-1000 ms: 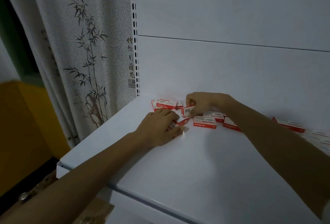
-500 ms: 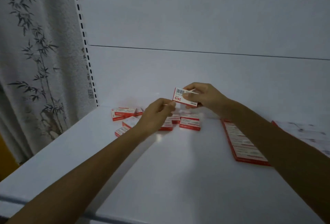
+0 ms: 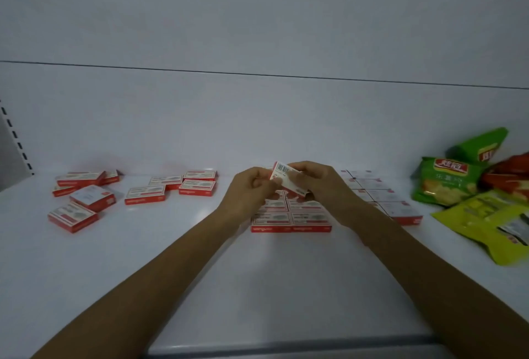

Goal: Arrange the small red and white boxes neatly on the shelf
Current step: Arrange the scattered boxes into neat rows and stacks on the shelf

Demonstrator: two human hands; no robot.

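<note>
**One box held in both hands above the tidy block**

Fingers: the left hand (image 3: pixel 252 192) and right hand (image 3: pixel 320 187) both have their fingers curled onto a single small red and white box (image 3: pixel 286 179). Left fingertips pinch its left end; right fingers wrap its right end. Box is lifted clear of the shelf (image 3: pixel 257 287), tilted, barcode face toward the camera.

Directly below the hands: tidy block (image 3: pixel 292 219) of the same boxes, lying flat, edges touching, two columns, red fronts flush. Rear rows are hidden by the hands.

Just right of it, partly behind the right forearm: second block (image 3: pixel 380 195), also packed edge to edge, running back toward the back panel (image 3: pixel 257 115).

Left part of the shelf: loose boxes (image 3: pixel 83 201), scattered at mixed angles, some overlapping; a smaller group (image 3: pixel 171 189) sits between these and the hands, roughly squared but with gaps.

Far right: snack bags (image 3: pixel 443 184), green and yellow-green, heaped, well apart from the held box.

Far left edge: slotted upright (image 3: pixel 14 141).
</note>
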